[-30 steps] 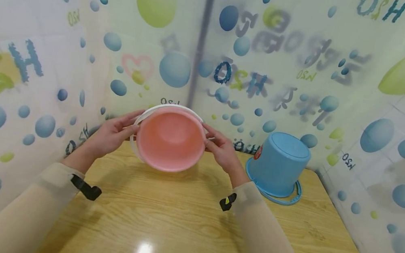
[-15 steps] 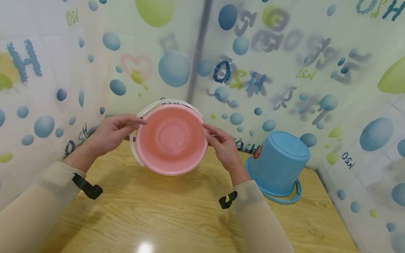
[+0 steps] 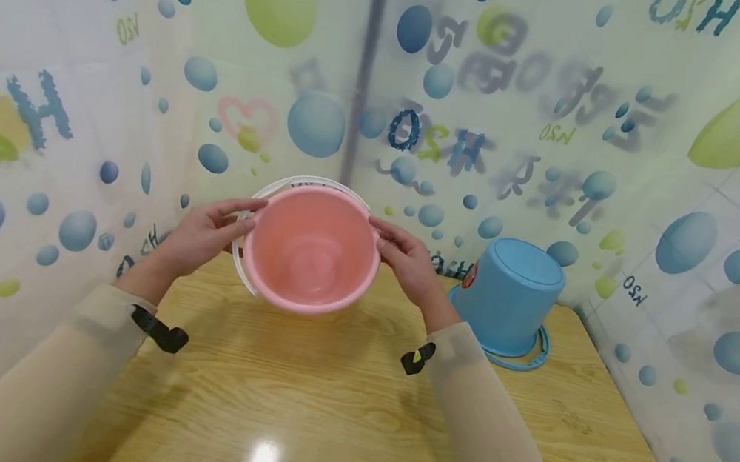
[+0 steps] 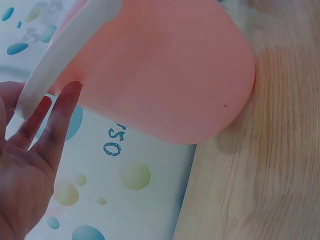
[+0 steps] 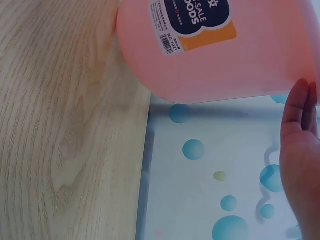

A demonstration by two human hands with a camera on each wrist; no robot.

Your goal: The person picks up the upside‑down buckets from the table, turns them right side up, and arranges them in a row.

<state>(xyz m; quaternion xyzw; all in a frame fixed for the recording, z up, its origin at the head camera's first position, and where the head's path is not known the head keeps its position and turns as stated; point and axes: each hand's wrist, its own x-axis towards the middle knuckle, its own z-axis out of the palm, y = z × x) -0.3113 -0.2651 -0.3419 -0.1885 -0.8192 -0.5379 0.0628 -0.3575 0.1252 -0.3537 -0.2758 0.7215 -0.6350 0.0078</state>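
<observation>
Pink bucket (image 3: 311, 244) tipped mouth-up since earlier; our left hand (image 3: 201, 235) and right hand (image 3: 412, 266) hold 2 sides. Probably light, springy, slick; we'd grip rim (image 3: 306, 307).

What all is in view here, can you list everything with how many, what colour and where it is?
Pink bucket: one, pink, between the two hands, its mouth facing the head camera
White handle: one, white, along the pink bucket's top and left edge
Label: one, dark blue, orange and white, on the pink bucket's outside
Blue bucket: one, blue, upside down on the table's right side
Blue handle: one, blue, at the blue bucket's base
Sticker: one, red, on the blue bucket's side
Table: one, wood-coloured, below the buckets
Patterned sheeting: count unclear, pale with blue and green spots, around the table
Wrist devices: two, black, one per wrist
Sleeves: two, beige, on the forearms
Left hand: one, holding the pink bucket's left edge
Right hand: one, holding its right edge
</observation>
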